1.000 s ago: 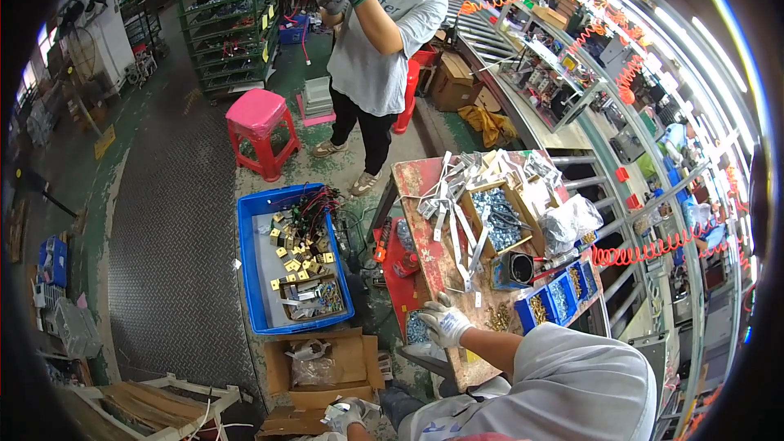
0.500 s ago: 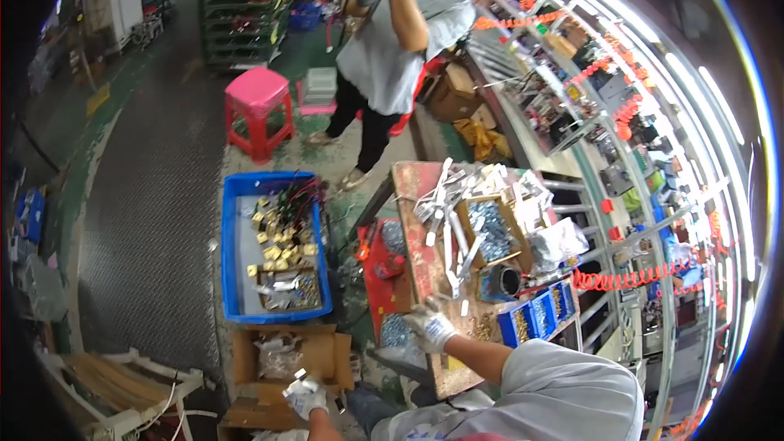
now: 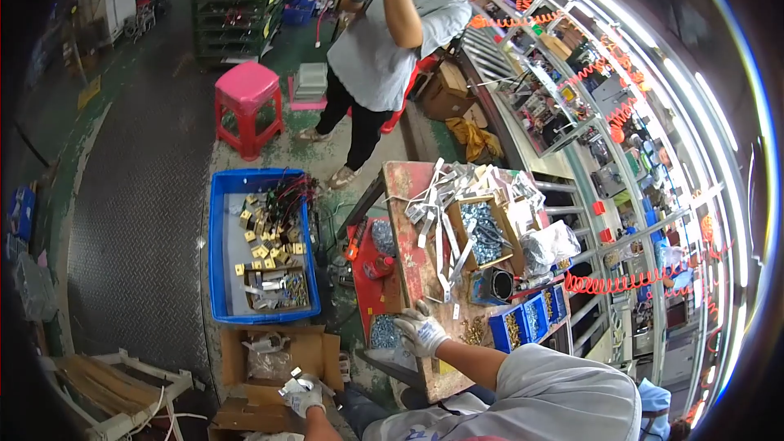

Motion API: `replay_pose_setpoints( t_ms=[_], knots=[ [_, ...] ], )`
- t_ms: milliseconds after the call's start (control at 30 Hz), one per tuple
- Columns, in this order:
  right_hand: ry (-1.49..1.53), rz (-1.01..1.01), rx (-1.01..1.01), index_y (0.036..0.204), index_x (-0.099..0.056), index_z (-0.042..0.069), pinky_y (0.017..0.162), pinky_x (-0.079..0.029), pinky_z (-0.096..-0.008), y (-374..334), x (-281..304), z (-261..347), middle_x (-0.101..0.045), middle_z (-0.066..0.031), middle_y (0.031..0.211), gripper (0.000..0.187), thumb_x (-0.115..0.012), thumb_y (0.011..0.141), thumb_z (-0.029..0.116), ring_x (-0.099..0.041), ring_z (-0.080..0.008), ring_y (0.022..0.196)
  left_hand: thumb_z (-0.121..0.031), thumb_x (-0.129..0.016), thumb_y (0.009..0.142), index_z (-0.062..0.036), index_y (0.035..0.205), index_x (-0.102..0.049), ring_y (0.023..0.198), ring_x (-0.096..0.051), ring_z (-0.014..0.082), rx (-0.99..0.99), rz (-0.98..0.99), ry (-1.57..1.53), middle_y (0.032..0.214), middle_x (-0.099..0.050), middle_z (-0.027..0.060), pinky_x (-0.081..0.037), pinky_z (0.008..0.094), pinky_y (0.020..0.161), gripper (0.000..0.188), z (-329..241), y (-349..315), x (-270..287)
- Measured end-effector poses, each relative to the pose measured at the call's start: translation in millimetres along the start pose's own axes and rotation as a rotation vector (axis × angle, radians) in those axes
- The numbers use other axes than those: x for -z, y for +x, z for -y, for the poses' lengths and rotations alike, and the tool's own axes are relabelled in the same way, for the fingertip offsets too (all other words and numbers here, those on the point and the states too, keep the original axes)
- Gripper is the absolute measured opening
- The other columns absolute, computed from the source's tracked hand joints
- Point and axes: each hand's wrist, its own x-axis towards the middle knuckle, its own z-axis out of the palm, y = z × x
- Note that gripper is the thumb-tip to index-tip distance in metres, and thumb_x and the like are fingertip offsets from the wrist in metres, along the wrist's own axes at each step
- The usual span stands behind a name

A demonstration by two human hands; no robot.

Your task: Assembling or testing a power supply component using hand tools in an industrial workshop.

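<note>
My left hand (image 3: pixel 303 398), in a white work glove, is closed on a small whitish metal piece (image 3: pixel 295 374) above an open cardboard box (image 3: pixel 331 359). Its exact shape is too small to make out. My right hand (image 3: pixel 423 334), also gloved, is at the left edge of the worn wooden table (image 3: pixel 400 233), fingers apart, with nothing visible in them. Beside it lie loose brass-coloured small parts (image 3: pixel 474 330). Farther up the table are a pile of white metal strips (image 3: pixel 442 253) and a carton of silvery screws (image 3: pixel 483 229).
Blue bins (image 3: pixel 535 318) of small hardware line the table's right side. A blue tub (image 3: pixel 216 253) with yellowish blocks and wires stands on the floor at left. Beyond are a pink stool (image 3: pixel 247 90) and a standing person (image 3: pixel 376 65). A red coiled hose (image 3: pixel 621 284) hangs at right.
My right hand has drawn back slightly toward the table's left edge, its fingers less stretched out. My left hand still holds the metal piece over the box. The whole view has shifted a little.
</note>
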Motion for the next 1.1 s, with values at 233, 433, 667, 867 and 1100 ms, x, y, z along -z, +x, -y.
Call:
replay_pose_setpoints(
  t_ms=[233, 433, 667, 867, 1100],
  knots=[
    [-0.046, 0.148, -0.167, 0.117, -0.058, 0.008, 0.109, -0.026, -0.0551, 35.2, 27.3, 6.9, -0.055, -0.0188, 0.116, 0.049, -0.064, 0.071, 0.023, -0.048, -0.0387, 0.118, -0.024, -0.077, 0.071, -0.0108, 0.086, -0.068, 0.089, -0.064, 0.0315, -0.411, -0.213, -0.059, 0.090, -0.067, 0.0123, -0.050, 0.0440, 0.077, 0.022, 3.0, 23.9, 5.0],
    [-0.066, -0.113, 0.117, 0.123, -0.055, 0.000, 0.112, -0.016, -0.0654, 15.2, -18.7, -11.4, -0.060, -0.0181, 0.115, 0.051, -0.057, 0.081, 0.028, -0.049, -0.0399, 0.120, -0.043, -0.085, 0.058, 0.0066, 0.119, -0.053, 0.117, -0.056, 0.0342, 0.271, 0.157, -0.290, 0.122, -0.057, 0.0237, -0.046, 0.0365, 0.099, 0.085, 24.4, 44.5, -3.1],
    [-0.067, -0.072, 0.163, 0.127, -0.051, -0.002, 0.113, -0.015, -0.0648, 11.9, -27.4, -9.1, -0.058, -0.0167, 0.122, 0.051, -0.050, 0.089, 0.031, -0.042, -0.0421, 0.127, -0.035, -0.087, 0.057, 0.0030, 0.136, -0.036, 0.128, -0.044, 0.0354, -0.110, 0.240, 0.069, 0.138, -0.043, 0.0215, -0.041, 0.0393, 0.105, 0.101, 70.0, 126.9, -78.7],
    [-0.147, 0.046, 0.113, 0.128, -0.049, -0.004, 0.114, -0.015, -0.0605, 8.8, -16.6, -18.2, -0.060, -0.0159, 0.124, 0.049, -0.044, 0.094, 0.032, -0.039, -0.0396, 0.131, -0.029, -0.087, 0.056, -0.0028, 0.141, -0.030, 0.120, -0.048, 0.0386, -0.352, 0.289, 0.307, 0.134, -0.041, 0.0199, -0.048, 0.0436, 0.097, 0.106, 46.0, 196.8, -156.5],
    [-0.110, 0.032, 0.173, 0.128, -0.046, -0.006, 0.113, -0.018, -0.0596, 6.6, -24.2, -22.0, -0.056, -0.0183, 0.126, 0.054, -0.038, 0.097, 0.038, -0.034, -0.0425, 0.134, -0.028, -0.081, 0.064, -0.0063, 0.141, -0.031, 0.123, -0.047, 0.0364, -0.300, 0.251, 0.156, 0.142, -0.036, 0.0171, -0.048, 0.0437, 0.098, 0.095, 54.8, 241.5, -266.3]
  ],
)
